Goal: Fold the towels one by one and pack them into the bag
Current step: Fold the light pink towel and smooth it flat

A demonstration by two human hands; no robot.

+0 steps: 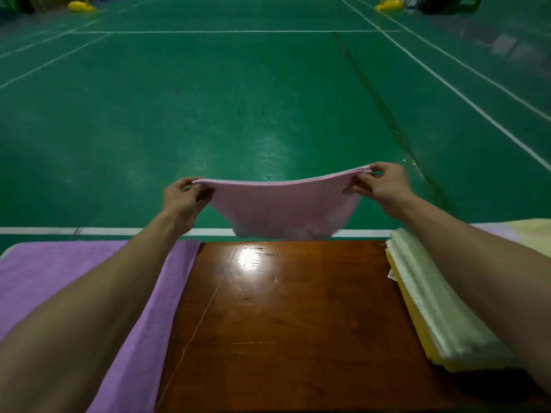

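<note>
Both grips are narrow pinches: the left hand [183, 201] and right hand [383, 184] each hold an upper corner of the doubled pink towel [280, 210], which sags in the air above the table's [283, 323] far edge. If one layer slips from a pinch, the fold could open or the towel could drop to the floor [238, 114].

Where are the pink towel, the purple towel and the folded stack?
pink towel [283, 210], head view, middle of the hanging cloth.
purple towel [59, 260], head view, flat part left of the left forearm.
folded stack [432, 302], head view, pale green top layer.
</note>
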